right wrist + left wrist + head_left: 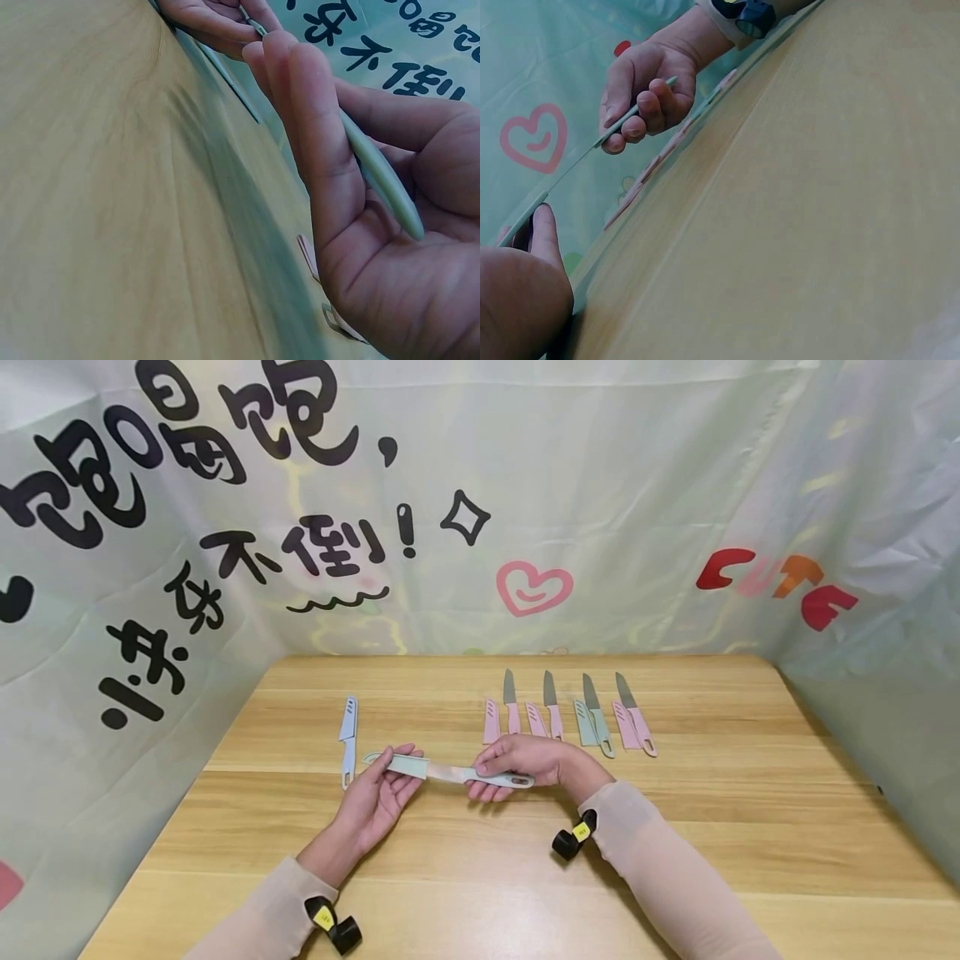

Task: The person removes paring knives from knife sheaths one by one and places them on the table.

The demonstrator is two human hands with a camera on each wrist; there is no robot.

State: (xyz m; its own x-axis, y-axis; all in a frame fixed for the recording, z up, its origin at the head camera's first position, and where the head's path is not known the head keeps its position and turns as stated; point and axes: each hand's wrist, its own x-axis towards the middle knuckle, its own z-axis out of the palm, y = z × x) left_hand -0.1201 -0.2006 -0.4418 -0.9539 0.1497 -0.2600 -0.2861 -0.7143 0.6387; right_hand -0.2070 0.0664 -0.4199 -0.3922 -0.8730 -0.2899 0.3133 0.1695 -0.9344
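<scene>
My left hand [378, 802] pinches a pale green knife sheath [408, 766] between thumb and fingers. The right hand [540, 762] grips the pale green handle [386, 180] of a small kitchen knife, thumb on top and fingers beneath. Between the hands a stretch of bare blade [447, 773] shows, its front part hidden inside the sheath. Knife and sheath lie in one line, held above the wooden table [465, 877]. In the left wrist view the thin blade spans the gap from the left hand [525, 300] to the right hand [656, 90].
A light blue knife with its sheath [349, 718] lies at left. Behind the right hand stands a row: three pink-handled knives [551, 697] beside pink sheaths [491, 720], and a green knife [596, 714] beside a green sheath [583, 722]. Printed curtains [637, 485] enclose the table.
</scene>
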